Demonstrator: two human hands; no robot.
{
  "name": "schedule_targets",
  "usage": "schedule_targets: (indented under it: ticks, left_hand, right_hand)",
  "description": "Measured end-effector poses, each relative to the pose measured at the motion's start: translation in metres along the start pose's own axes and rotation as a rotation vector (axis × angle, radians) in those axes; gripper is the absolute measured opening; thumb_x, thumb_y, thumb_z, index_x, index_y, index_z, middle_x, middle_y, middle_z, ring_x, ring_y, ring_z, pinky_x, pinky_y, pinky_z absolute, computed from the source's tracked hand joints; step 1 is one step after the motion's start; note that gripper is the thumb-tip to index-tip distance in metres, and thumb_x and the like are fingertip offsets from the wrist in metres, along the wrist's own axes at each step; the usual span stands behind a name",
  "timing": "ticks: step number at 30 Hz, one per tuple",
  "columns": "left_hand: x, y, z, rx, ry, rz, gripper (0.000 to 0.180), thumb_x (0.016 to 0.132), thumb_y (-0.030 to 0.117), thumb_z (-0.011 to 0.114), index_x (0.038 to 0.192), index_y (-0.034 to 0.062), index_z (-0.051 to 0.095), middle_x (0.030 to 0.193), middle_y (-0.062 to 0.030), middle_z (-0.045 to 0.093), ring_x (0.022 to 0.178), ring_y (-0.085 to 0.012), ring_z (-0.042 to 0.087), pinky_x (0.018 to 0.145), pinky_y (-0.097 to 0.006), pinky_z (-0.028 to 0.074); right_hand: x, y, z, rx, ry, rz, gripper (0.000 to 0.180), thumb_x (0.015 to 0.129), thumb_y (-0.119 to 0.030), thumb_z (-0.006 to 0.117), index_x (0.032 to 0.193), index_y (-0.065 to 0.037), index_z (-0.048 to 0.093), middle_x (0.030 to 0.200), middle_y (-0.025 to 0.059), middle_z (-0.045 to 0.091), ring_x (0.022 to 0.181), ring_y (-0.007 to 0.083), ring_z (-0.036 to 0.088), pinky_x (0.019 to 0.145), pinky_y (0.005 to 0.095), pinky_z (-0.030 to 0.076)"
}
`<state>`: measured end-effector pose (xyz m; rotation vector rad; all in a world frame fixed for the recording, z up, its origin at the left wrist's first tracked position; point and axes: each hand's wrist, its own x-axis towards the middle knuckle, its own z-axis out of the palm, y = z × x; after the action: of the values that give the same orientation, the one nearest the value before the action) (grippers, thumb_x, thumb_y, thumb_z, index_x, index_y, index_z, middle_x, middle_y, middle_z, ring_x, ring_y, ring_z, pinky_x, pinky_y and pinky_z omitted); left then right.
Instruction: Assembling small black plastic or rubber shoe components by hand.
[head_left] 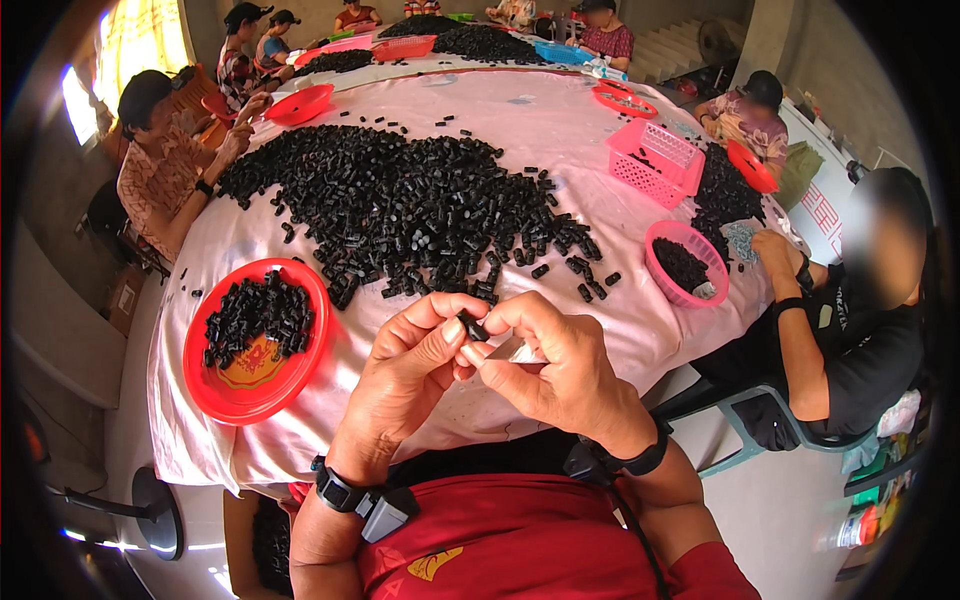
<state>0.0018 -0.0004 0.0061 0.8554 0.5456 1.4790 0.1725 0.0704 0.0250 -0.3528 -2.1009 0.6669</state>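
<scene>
Nearest to you, your two hands are meeting just above the near edge of the table (600,340), which is draped in a pale pink cloth. Your left hand (405,375) is pinching a small black plastic piece (472,327) between thumb and fingertips, and your right hand (560,370) is closing in on the same piece while also holding a thin silvery tool (512,350) against it. Both hands are clamped around that one piece, fingers touching.

The piece is looking light, stiff and hard, small enough to slip away, so you are best gripping it by its sides with the fingertips, as you are doing.

Going left to right: one red round tray (258,340) is holding a small mound of black pieces, one large heap of black pieces (400,205) is spreading over the middle of the table, far too many to count, then one pink round basket (687,262) part-filled with pieces, and one pink square basket (655,160) behind it. Four more red trays and several other people are sitting around the far side.
</scene>
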Motion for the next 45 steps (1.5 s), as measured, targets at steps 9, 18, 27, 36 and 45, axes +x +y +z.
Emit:
schedule_targets:
  ticks: [9, 18, 27, 36, 45]
  left_hand:
    - [-0.0003, 0.0003, 0.0004, 0.066, -0.002, 0.03, 0.025, 0.098, 0.02, 0.058, 0.117, 0.0042, 0.062, 0.1, -0.0015, 0.065, 0.085, -0.0065, 0.058, 0.073, -0.022, 0.045]
    - [-0.0016, 0.0007, 0.0049, 0.092, 0.018, -0.007, 0.031, 0.097, 0.021, 0.059, 0.124, 0.0044, 0.06, 0.102, -0.0019, 0.066, 0.084, -0.0066, 0.057, 0.073, -0.022, 0.045]
    - [-0.0023, 0.0009, 0.0031, 0.115, -0.005, -0.017, 0.033, 0.097, 0.023, 0.06, 0.123, 0.0039, 0.06, 0.097, -0.0009, 0.065, 0.081, -0.0057, 0.056, 0.073, -0.021, 0.046]
    - [-0.0026, 0.001, 0.0058, 0.106, 0.015, -0.036, 0.034, 0.098, 0.022, 0.058, 0.126, 0.0035, 0.06, 0.103, 0.0, 0.066, 0.084, -0.006, 0.058, 0.074, -0.023, 0.048]
    - [-0.0025, -0.0004, 0.0032, 0.079, 0.003, -0.057, 0.034, 0.099, 0.022, 0.057, 0.126, 0.0031, 0.059, 0.104, -0.0002, 0.066, 0.085, -0.0064, 0.061, 0.075, -0.023, 0.05]
  right_hand:
    - [-0.0007, 0.0033, 0.0019, -0.054, 0.049, 0.012, 0.037, 0.082, -0.034, 0.077, 0.09, -0.004, 0.057, 0.066, 0.0108, 0.064, 0.054, 0.0237, 0.065, 0.046, 0.0325, 0.047]
    - [0.0002, 0.0082, 0.0028, -0.205, -0.023, 0.053, 0.049, 0.08, -0.05, 0.074, 0.081, -0.005, 0.054, 0.056, 0.0093, 0.057, 0.048, 0.024, 0.061, 0.043, 0.0342, 0.043]
    - [0.0015, 0.0063, 0.0005, -0.273, 0.006, 0.014, 0.054, 0.077, -0.057, 0.073, 0.079, -0.006, 0.055, 0.054, 0.0086, 0.053, 0.046, 0.0247, 0.058, 0.043, 0.0351, 0.043]
    - [0.0015, 0.0046, -0.0016, -0.359, -0.061, 0.023, 0.048, 0.077, -0.046, 0.078, 0.079, -0.003, 0.056, 0.067, 0.008, 0.067, 0.055, 0.0222, 0.066, 0.048, 0.0315, 0.05]
    - [0.0021, 0.0047, -0.0018, -0.363, -0.051, 0.016, 0.049, 0.077, -0.047, 0.078, 0.077, -0.003, 0.056, 0.067, 0.0077, 0.067, 0.054, 0.0221, 0.066, 0.047, 0.0314, 0.05]
